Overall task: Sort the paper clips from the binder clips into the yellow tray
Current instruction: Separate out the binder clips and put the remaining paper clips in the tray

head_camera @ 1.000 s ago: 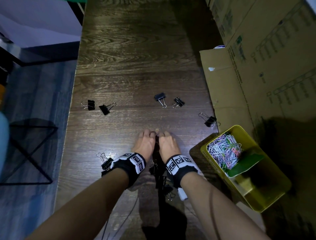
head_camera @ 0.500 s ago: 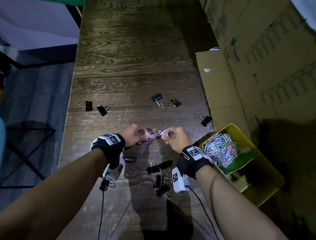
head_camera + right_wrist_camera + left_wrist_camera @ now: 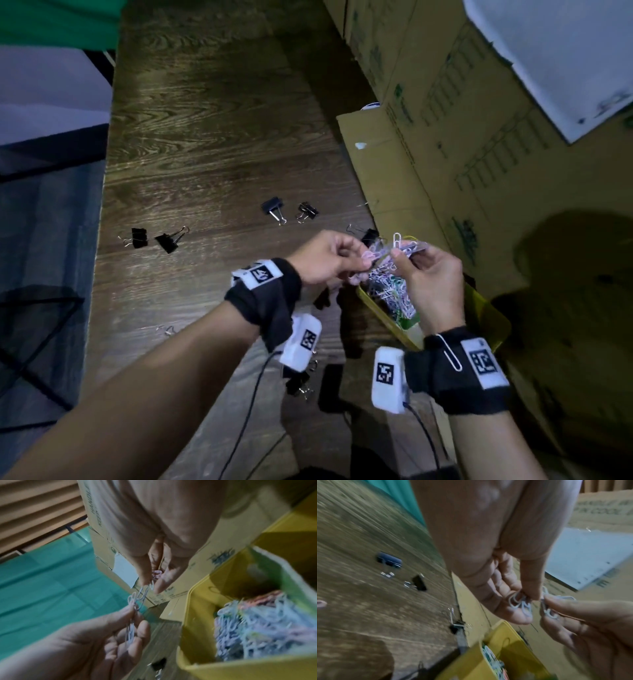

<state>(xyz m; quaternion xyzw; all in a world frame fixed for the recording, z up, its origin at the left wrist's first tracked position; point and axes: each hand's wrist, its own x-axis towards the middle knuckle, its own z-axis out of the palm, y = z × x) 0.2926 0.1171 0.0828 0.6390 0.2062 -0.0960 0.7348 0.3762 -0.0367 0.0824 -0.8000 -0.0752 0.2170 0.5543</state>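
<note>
My left hand [image 3: 325, 257] and my right hand [image 3: 428, 274] are raised together, each with fingertips pinched on the same small tangle of pale pink and white wire paper clips [image 3: 394, 248], the grip of one hand just beside the grip of the other. Directly below that grip sits the yellow plastic tray [image 3: 486, 308], already holding a heap of pastel paper clips [image 3: 390, 294]. One more silver paper clip [image 3: 450, 353] is hooked on my right black wristband. Beyond the grip and to its left, black metal binder clips [image 3: 274, 207] lie scattered on the dark wood-grain table [image 3: 205, 137], with several more under my left wrist, partly hidden. To the right of the grip stand large brown cardboard boxes [image 3: 479, 137], touching the tray's far side.
</note>
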